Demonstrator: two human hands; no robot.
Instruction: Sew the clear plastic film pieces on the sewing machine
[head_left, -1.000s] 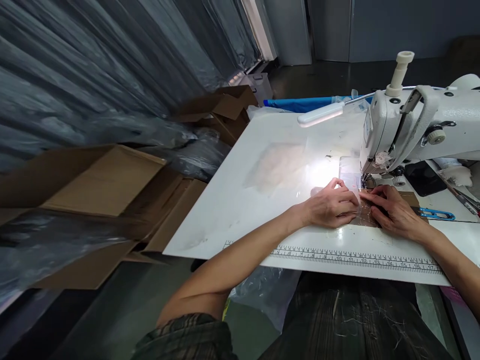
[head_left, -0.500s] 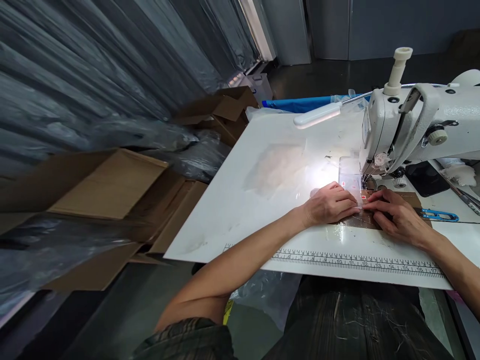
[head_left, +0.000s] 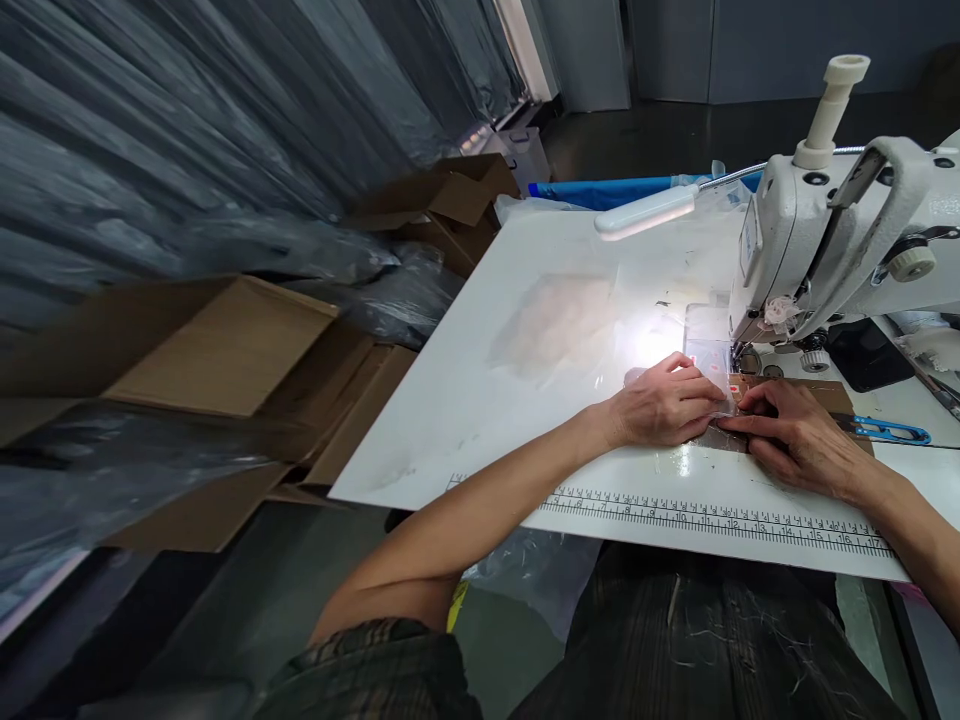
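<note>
My left hand [head_left: 664,405] lies curled on a clear plastic piece [head_left: 709,356] with small red marks, its fingertips pinching the piece's edge just in front of the presser foot of a white sewing machine [head_left: 817,240]. My right hand [head_left: 795,435] meets it from the right, fingers pressed together on the same piece, resting over a brown sheet [head_left: 832,397]. The fingertips of both hands touch each other beside the needle. A lamp [head_left: 645,212] lights the spot.
Blue thread snips [head_left: 889,432] lie right of my right hand and a black object [head_left: 866,352] sits behind them. A printed ruler [head_left: 720,512] runs along the white table's front edge. Open cardboard boxes [head_left: 225,350] stand left of the table, and plastic sheeting hangs beyond them.
Both hands stay at the needle, holding the clear piece; they have edged slightly closer to the presser foot. The view has tilted a little.
</note>
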